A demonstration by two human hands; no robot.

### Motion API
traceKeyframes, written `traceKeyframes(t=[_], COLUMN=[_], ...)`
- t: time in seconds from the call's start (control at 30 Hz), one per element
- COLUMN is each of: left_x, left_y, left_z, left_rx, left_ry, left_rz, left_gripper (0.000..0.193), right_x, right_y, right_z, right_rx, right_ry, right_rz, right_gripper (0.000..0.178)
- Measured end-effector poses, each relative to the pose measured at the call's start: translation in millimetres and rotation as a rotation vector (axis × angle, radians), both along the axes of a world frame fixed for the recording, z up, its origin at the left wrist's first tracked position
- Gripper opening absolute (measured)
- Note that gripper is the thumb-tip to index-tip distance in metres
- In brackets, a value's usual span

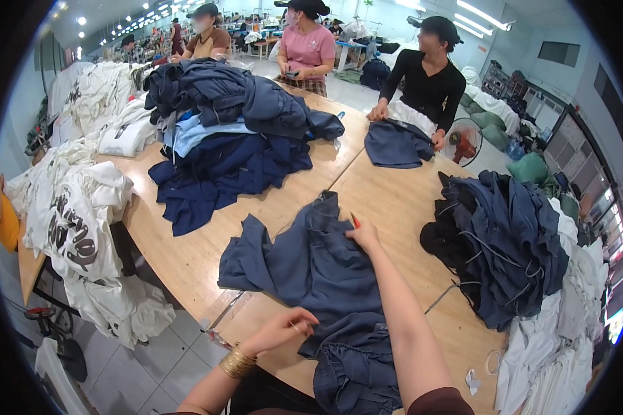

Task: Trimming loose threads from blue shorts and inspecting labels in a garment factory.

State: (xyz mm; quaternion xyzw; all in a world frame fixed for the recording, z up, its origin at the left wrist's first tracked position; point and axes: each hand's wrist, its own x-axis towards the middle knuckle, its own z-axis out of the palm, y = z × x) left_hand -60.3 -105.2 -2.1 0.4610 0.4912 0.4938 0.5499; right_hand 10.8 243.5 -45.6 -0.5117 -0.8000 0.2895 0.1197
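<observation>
A dark blue-grey cloth garment (318, 256) lies spread and wrinkled on the table in front of me. Its near end, a gathered waistband part (356, 366), hangs toward my body. My right hand (364, 235) rests at the garment's far right edge, its fingers closed around a small red tool (355, 220) whose tip alone shows. Just left of the cloth's near half is my left hand (280, 330), with a gold bracelet at the wrist. Its fingers are loosely bent and apart, with nothing seen in them.
A tall pile of navy and grey garments (235, 138) stands far left; another dark pile (505, 242) is at right. White garments (76, 214) heap beyond the left edge. Across the table (208, 252), a person in black (422, 83) handles a blue-grey garment (398, 144).
</observation>
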Motion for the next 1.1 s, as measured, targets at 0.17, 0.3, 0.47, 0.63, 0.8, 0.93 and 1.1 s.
traceKeyframes(t=[0.17,0.3,0.47,0.63,0.8,0.93,1.1], left_x=[-76.9,-129.2,-134.4,-123.8,-121.5,-114.8,-111.0], left_y=[37.2,66.6,90.1,105.6,96.5,80.8,46.4], left_z=[25.7,103.8,150.8,155.5,156.5,166.9,212.1], left_rx=[0.468,0.654,0.443,0.67,0.336,0.353,0.385], left_ry=[0.377,0.86,0.302,0.61,0.194,0.404,0.636], left_rz=[0.617,0.515,-0.097,-0.265,-0.254,0.107,0.096], left_gripper=[0.041,0.051,0.047,0.067,0.025,0.027,0.023], right_x=[-50.7,-27.3,13.5,29.7,35.7,22.8,-3.0], right_y=[-100.7,-169.0,-147.9,-165.0,-166.8,-182.0,-198.5], right_z=[139.0,243.2,266.2,253.8,250.0,240.4,214.5], right_rx=[0.323,0.285,0.195,-0.151,-0.081,-0.208,-0.2], right_ry=[0.417,0.516,0.594,0.5,0.735,0.719,0.689], right_rz=[0.744,1.088,0.707,0.667,0.321,0.251,0.362], right_gripper=[0.028,0.025,0.016,0.018,0.02,0.031,0.024])
